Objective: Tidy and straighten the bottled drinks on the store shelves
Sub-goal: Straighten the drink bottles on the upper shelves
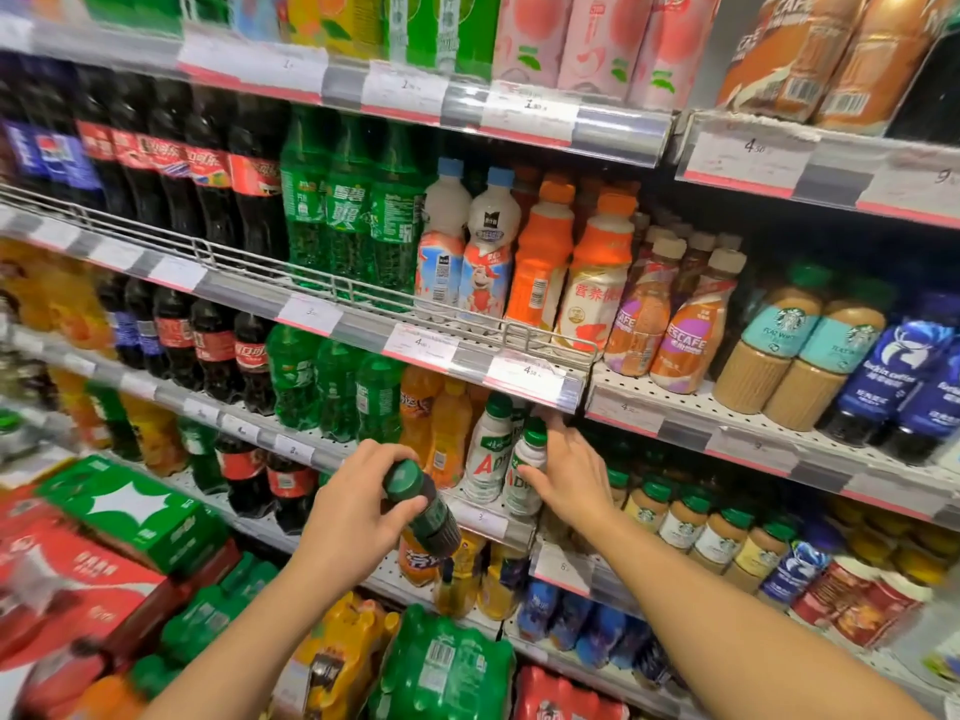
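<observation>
L hand (pixel 358 504) gripped a dark plastic bottle w/ green cap (pixel 423 506), tilted, off the shelf, prob. to re-slot it. R hand (pixel 563 472) curled round a small white green-capped bottle (pixel 527 472) at the shelf edge (pixel 488 519), beside its taller white twin (pixel 488 449), likely squaring the row.

"ESCAFE" is read on the purple-orange coffee bottle (pixel 684 345); "AD" on the white green-capped bottle (pixel 485 462). Price tags on shelf rails: "4.50" on the upper right tag (pixel 753 147), "4" on the middle tag (pixel 421 343). The Starbucks siren logo is seen on the teal-labelled bottle (pixel 782 324).
</observation>
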Action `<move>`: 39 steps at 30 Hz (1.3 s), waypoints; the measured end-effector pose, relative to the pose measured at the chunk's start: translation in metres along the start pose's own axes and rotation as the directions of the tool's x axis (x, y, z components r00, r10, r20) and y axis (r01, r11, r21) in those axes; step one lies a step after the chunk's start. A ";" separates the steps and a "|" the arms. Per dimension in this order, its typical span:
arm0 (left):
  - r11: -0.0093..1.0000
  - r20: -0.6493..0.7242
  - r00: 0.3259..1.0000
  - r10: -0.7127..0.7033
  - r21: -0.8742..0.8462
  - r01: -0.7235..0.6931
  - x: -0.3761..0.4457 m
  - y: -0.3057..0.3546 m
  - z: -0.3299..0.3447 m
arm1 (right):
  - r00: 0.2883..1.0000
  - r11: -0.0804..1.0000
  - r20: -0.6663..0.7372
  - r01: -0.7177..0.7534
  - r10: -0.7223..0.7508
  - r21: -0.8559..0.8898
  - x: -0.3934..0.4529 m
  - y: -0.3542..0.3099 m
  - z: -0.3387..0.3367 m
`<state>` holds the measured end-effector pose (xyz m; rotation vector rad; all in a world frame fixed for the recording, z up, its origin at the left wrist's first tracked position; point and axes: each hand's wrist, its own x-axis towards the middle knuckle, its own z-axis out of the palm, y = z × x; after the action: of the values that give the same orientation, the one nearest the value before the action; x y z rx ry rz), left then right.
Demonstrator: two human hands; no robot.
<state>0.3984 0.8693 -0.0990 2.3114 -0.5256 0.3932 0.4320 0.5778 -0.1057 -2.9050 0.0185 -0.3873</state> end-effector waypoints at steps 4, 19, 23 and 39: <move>1.000 0.018 1.000 -0.011 0.000 0.011 -0.004 -0.004 0.001 | 0.995 0.996 0.089 -0.041 0.048 -0.075 0.017 0.003 0.003; 0.999 0.071 0.997 -0.021 -0.032 0.023 0.005 0.016 0.014 | 0.933 0.951 0.272 -0.279 0.236 0.132 0.036 0.020 0.004; 1.000 0.076 0.997 -0.004 -0.028 0.006 0.007 0.030 0.016 | 0.947 0.971 0.269 -0.210 0.174 0.114 0.028 0.020 -0.011; 0.978 0.071 0.983 0.170 -0.132 -0.160 0.030 0.148 0.048 | 0.954 0.746 0.301 -0.208 0.011 0.633 -0.116 0.025 -0.098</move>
<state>0.3598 0.7302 -0.0331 2.1764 -0.7653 0.3350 0.2946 0.5380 -0.0487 -2.2022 0.0085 0.0515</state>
